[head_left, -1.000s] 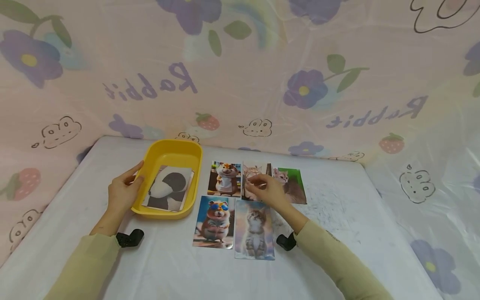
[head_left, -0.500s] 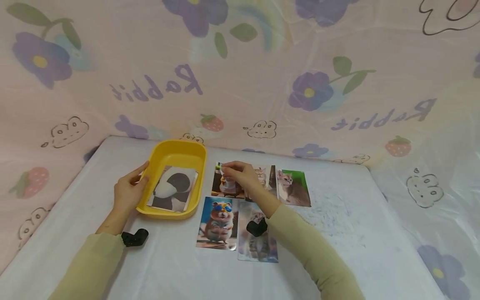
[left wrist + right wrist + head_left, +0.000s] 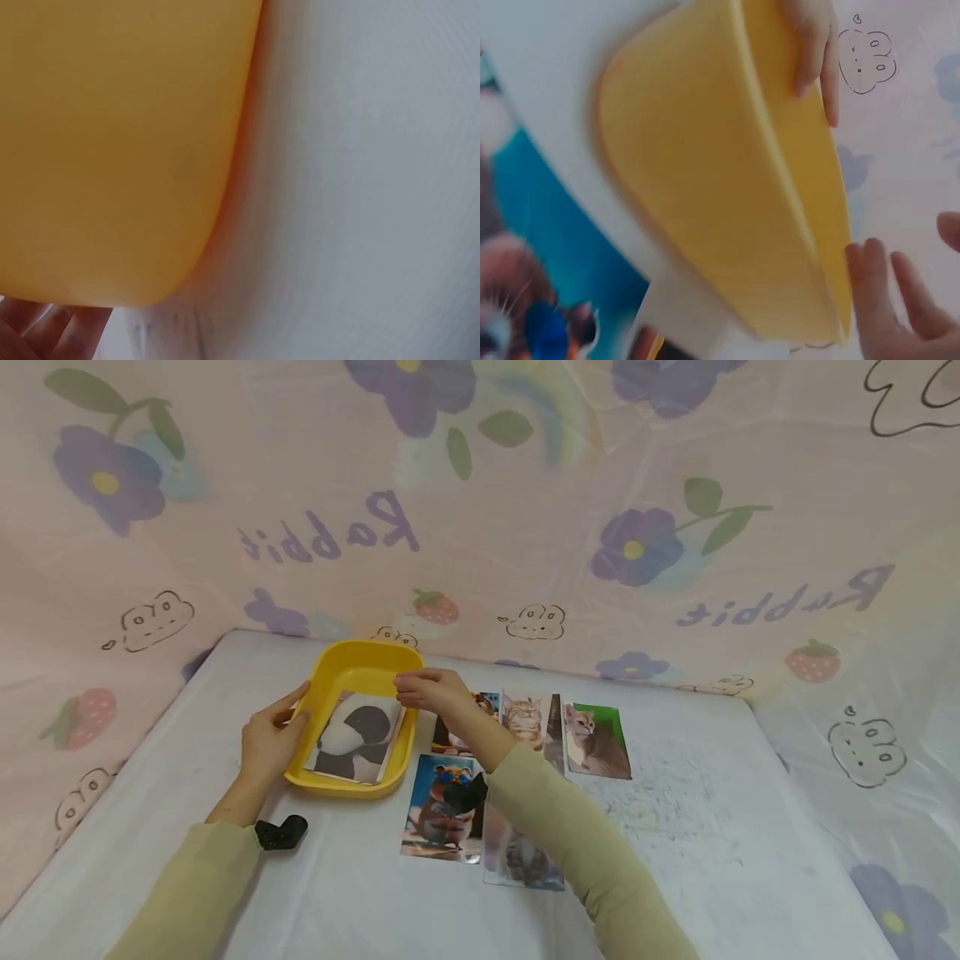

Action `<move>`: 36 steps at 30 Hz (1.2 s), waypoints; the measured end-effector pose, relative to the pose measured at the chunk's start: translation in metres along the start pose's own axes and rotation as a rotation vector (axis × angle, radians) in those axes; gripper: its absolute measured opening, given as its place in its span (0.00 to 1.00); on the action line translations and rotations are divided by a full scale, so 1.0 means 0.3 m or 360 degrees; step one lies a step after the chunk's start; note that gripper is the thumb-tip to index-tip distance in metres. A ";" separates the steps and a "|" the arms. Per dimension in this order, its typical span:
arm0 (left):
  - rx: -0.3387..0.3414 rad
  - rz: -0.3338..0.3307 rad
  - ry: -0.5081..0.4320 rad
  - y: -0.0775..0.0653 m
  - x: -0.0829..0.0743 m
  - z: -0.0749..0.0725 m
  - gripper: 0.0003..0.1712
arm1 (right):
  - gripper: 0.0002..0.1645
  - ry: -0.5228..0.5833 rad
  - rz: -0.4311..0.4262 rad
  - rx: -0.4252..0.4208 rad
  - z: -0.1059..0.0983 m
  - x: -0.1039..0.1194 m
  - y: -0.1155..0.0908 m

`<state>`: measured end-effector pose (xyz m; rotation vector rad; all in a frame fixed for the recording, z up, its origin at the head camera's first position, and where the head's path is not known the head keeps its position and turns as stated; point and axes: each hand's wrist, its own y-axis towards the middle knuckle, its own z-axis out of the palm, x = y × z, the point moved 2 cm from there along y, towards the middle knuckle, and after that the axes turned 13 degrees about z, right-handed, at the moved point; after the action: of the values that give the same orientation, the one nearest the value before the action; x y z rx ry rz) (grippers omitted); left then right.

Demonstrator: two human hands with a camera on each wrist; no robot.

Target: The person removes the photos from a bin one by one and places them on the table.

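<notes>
A yellow plastic tray (image 3: 341,787) stands on the white table, with a panda picture card (image 3: 356,739) lying face up on other cards inside. My left hand (image 3: 270,739) grips the tray's left rim, one digit inside the wall. Over the right rim is my right hand (image 3: 442,697), fingers extended and thumb apart in the right wrist view, holding nothing; whether the fingertips touch the rim is unclear. Right of the tray lie a sunglasses hamster card (image 3: 427,839), another hamster card (image 3: 448,739) partly covered by the right hand, and a sleepy kitten card (image 3: 522,714).
A cat card with a green background (image 3: 606,743) lies at the right end of the upper row. The right sleeve partly covers a sitting kitten card (image 3: 521,864). A pink patterned curtain (image 3: 480,527) hangs behind and beside the table.
My right hand has moved left from the sleepy kitten card, across the upper hamster card, to the tray's right rim. The left hand keeps its grip on the tray.
</notes>
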<state>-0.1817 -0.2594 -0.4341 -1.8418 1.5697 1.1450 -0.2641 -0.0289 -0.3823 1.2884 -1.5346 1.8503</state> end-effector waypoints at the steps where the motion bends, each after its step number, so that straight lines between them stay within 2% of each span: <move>1: 0.0001 -0.0005 0.0001 0.000 -0.001 0.000 0.25 | 0.26 -0.0013 0.0022 0.0012 0.010 0.004 0.001; 7: -0.0003 -0.0006 -0.0007 0.000 0.002 0.000 0.25 | 0.32 -0.0048 0.0135 0.0026 0.064 0.023 0.015; 14: -0.0012 0.0021 0.0010 0.000 0.007 0.005 0.25 | 0.31 -0.0180 0.0215 -0.0026 0.117 0.031 0.034; 21: -0.0009 -0.0001 -0.0010 -0.002 0.001 0.010 0.25 | 0.41 -0.0288 0.0233 -0.0216 0.148 0.020 0.064; 29: -0.0026 -0.0005 -0.0007 0.001 0.002 0.007 0.25 | 0.34 -0.0413 0.0285 -0.0345 0.174 0.002 0.102; 36: -0.0033 -0.0013 -0.0006 0.003 0.001 0.001 0.26 | 0.29 -0.0453 0.0255 -0.0322 0.191 -0.001 0.097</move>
<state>-0.1825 -0.2595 -0.4344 -1.8561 1.5525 1.1648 -0.2647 -0.0906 -0.4001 1.4141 -1.9699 1.6010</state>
